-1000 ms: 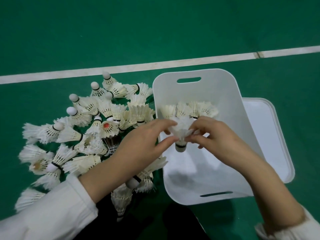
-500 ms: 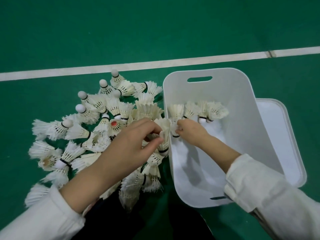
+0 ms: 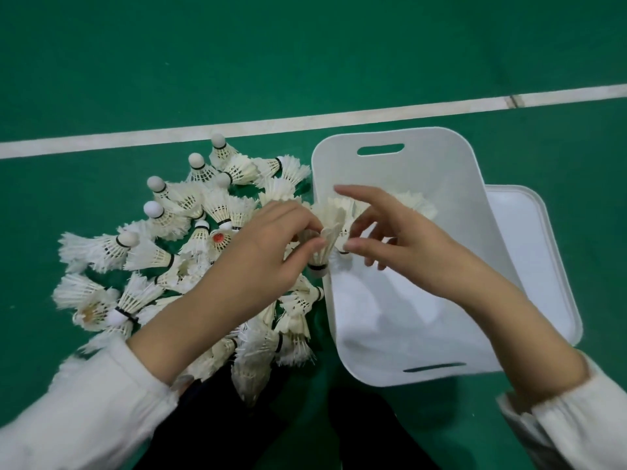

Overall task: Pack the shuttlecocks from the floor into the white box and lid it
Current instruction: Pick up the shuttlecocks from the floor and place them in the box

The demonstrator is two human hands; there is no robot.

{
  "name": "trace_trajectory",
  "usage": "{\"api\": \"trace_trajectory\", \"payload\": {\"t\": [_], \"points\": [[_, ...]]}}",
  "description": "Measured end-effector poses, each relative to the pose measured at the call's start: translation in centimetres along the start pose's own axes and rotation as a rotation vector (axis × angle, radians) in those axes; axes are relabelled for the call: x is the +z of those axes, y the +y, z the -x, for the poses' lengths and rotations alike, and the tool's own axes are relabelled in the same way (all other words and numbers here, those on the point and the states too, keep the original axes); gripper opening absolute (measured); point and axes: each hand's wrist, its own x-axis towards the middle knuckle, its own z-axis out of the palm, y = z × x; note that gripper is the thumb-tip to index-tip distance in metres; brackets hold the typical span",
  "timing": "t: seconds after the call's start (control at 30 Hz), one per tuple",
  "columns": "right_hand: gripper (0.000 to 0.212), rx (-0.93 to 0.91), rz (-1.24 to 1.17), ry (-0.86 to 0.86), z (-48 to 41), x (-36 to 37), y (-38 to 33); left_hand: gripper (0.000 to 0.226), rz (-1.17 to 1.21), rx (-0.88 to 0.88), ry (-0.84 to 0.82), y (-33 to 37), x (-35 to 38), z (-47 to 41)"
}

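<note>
Head view, looking down at a green court floor (image 3: 305,62) crossed by a white boundary line (image 3: 305,118). White box (image 3: 424,334) sits open on the floor, right of centre, with a slot handle cut in its far wall and another in its near wall. Its lid (image 3: 529,252) lies flat just beside it on the right, partly tucked behind the box's right wall. A loose heap of shuttlecocks (image 3: 190,232) is spread on the floor left of the box, reaching up to its left wall; most lie on their sides, several with white cork tips pointing up or away (one cork shows an orange-red spot). Left hand (image 3: 258,259) hangs over the heap's right edge, thumb and fingertips pinched on the feather skirt of a held shuttlecock (image 3: 322,252), cork end down, right at the box's left rim. Right hand (image 3: 407,245) is over the box interior, fingers spread and mostly open, index raised; thumb and a fingertip look to be touching the same feathers from the other side, though blur makes that contact uncertain. A few packed shuttlecocks (image 3: 417,205) show inside the box behind the right hand, against the far part of the floor. Pale sleeves cover both forearms at the frame's lower corners.
</note>
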Motion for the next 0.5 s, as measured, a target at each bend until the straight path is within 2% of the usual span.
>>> {"api": "trace_trajectory", "payload": {"t": [0.07, 0.13, 0.23, 0.3, 0.37, 0.43, 0.5], "points": [[0.029, -0.022, 0.103, -0.026, -0.5, 0.6, -0.4, 0.013, -0.01, 0.047, 0.001, 0.4, -0.1, -0.4], [0.011, -0.063, 0.155, 0.031, -1.1, 0.9, -0.4, 0.014, -0.001, 0.06, 0.037, 0.8, -0.4, -0.6], [0.016, -0.046, 0.095, 0.207, -1.1, -0.5, 0.4, 0.035, 0.048, -0.052, 0.121, 0.4, -1.2, -0.4], [0.011, 0.03, 0.093, 0.336, -0.8, -2.2, 2.1, 0.031, 0.009, -0.145, 0.113, -1.0, -1.6, 0.2], [0.011, 0.173, 0.216, 0.359, -0.9, -2.8, 4.9, 0.019, -0.121, -0.274, -0.089, -3.5, -1.3, 1.1], [0.018, 0.306, 0.328, 0.31, -1.6, -2.2, 8.2, 0.025, -0.263, -0.428, -0.382, -5.8, -0.1, 2.5], [0.022, 0.378, 0.405, 0.248, -2.5, -0.8, 10.7, 0.034, -0.326, -0.514, -0.564, -7.4, 1.4, 4.0]]}}
